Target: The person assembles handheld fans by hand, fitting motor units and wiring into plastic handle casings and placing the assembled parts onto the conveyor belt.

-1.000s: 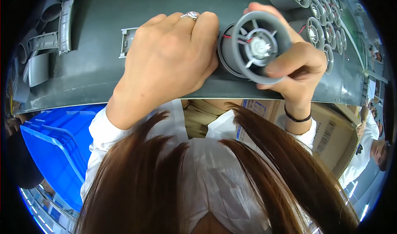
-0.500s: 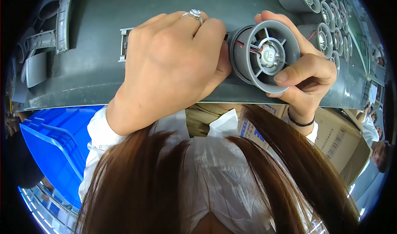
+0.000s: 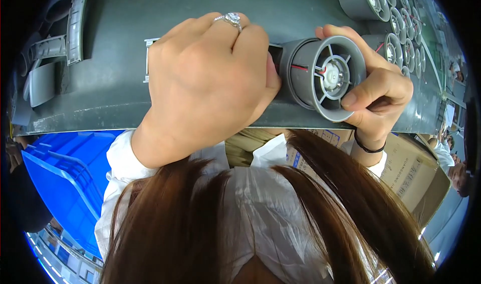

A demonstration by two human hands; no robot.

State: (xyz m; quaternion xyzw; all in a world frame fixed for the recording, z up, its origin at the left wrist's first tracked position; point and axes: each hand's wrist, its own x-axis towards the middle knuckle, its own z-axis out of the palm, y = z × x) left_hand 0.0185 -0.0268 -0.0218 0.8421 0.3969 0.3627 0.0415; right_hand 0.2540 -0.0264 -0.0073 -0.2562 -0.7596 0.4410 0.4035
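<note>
My right hand point(image 3: 378, 86) grips a grey plastic motor housing point(image 3: 311, 78), a short open cylinder with a spoked centre, a silvery motor and red wire inside. Its thumb presses on the rim nearest me. At the left end of the cylinder is a wider grey collar point(image 3: 286, 73). My left hand point(image 3: 205, 73), wearing a ring, is closed around a grey plastic part point(image 3: 149, 58). Most of that part is hidden under the palm; one pale end pokes out on the left, and a dark edge shows beside the collar. Whether it joins the collar I cannot tell.
Several similar motor housings point(image 3: 365, 2) with wires stand at the far right of the dark green table point(image 3: 120, 13). Grey plastic shells and frames point(image 3: 75, 28) lie at the left. Below the table edge are a blue bin point(image 3: 60, 168) and cardboard boxes point(image 3: 411, 168).
The motor housing has shifted slightly right and down with my right hand and turned a little, showing more of its side. My left hand has moved slightly left, keeping its hold.
</note>
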